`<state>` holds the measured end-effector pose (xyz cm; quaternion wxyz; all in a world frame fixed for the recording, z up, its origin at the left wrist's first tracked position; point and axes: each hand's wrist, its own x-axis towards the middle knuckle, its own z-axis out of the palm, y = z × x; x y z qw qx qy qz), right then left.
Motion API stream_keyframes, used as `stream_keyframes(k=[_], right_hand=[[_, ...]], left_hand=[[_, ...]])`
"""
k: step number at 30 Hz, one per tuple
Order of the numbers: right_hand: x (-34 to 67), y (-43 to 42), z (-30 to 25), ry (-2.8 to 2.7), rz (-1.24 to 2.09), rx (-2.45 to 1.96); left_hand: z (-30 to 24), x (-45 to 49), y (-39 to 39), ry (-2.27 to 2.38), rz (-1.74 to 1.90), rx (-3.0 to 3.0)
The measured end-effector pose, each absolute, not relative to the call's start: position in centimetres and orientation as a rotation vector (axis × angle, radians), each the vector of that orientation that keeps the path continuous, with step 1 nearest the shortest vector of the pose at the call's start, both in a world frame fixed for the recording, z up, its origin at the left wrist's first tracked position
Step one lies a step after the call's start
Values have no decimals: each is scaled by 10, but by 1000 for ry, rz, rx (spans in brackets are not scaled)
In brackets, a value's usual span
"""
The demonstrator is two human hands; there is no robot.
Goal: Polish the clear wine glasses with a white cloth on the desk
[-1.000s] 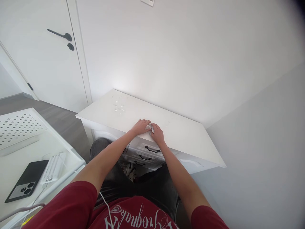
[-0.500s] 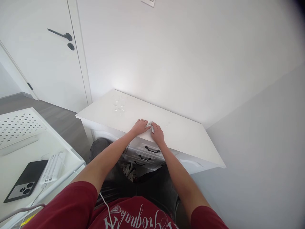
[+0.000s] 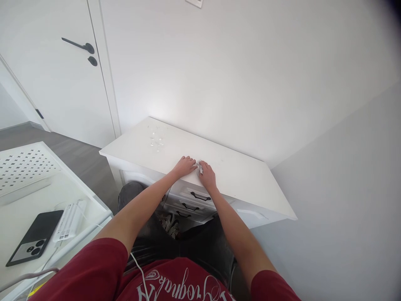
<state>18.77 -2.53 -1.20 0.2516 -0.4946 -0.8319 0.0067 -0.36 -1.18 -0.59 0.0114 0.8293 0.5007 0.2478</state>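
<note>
Both my hands rest close together near the front edge of a white desk (image 3: 244, 179). My left hand (image 3: 184, 166) and my right hand (image 3: 207, 175) have curled fingers that meet on a small whitish, crumpled object (image 3: 198, 168), too small to name. A small clear glass item (image 3: 156, 138) stands farther back on the desk's left part, well away from both hands.
Drawers with dark handles (image 3: 200, 196) sit under the desk top, above my knees. A white side table (image 3: 19, 209) at left holds a black phone (image 3: 33, 242) and a white power strip (image 3: 67, 221). A white door (image 3: 53, 71) stands at back left.
Almost nothing; my fingers shift slightly on the small object, and both hands stay in place.
</note>
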Motion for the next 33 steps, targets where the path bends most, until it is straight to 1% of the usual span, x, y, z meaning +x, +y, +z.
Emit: stream_keyframes(k=[5,12,17,23,29,33], right_hand=[[188,-24,-14,-2299,21,-1300],[187,-23,-14,-2259,-6,-1349],[187,-23,-14,-2299,21,-1291],[188,-27,-13,-2207,-28,-1377],[188,-25,-14,-2335,59,-1218],[188,-25,-14,-2287,49,-1255]], left_hand=[[-4,-4,-13,1555,761,2583],[-4,-6,-16,1436,862,2643],[-4,-4,-15,1503,824,2597],[-4,-2,-15,1598,835,2541],[-9,0,-13,1673,865,2534],[-10,0,-13,1688,885,2539]])
